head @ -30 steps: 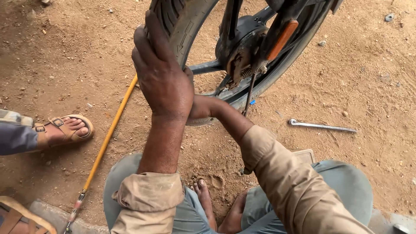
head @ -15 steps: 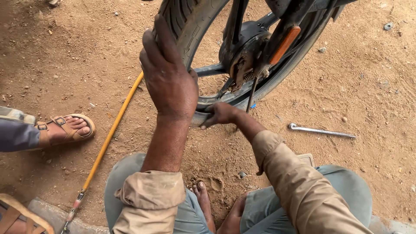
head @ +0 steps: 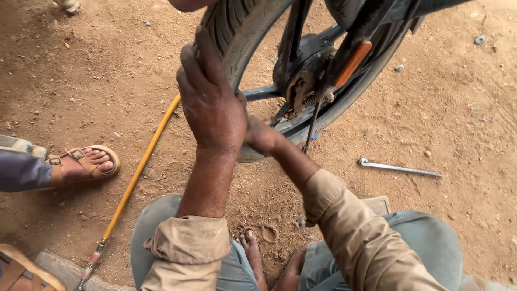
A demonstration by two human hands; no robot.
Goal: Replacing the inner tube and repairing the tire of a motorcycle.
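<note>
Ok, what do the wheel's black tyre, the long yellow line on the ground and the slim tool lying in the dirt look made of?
Black treaded tyre: matt rubber, judging by its moulded grooves. Long yellow hose: probably flexible plastic or rubber, smooth, with a metal-looking end fitting. Slim silver wrench: bare metal, by its grey sheen.

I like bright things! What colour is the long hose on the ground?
The hose is yellow, seen in the head view.

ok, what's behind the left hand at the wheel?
The left hand lies flat on the black tyre. Behind it the right hand reaches the rim; its fingers are covered, grip unclear.
</note>
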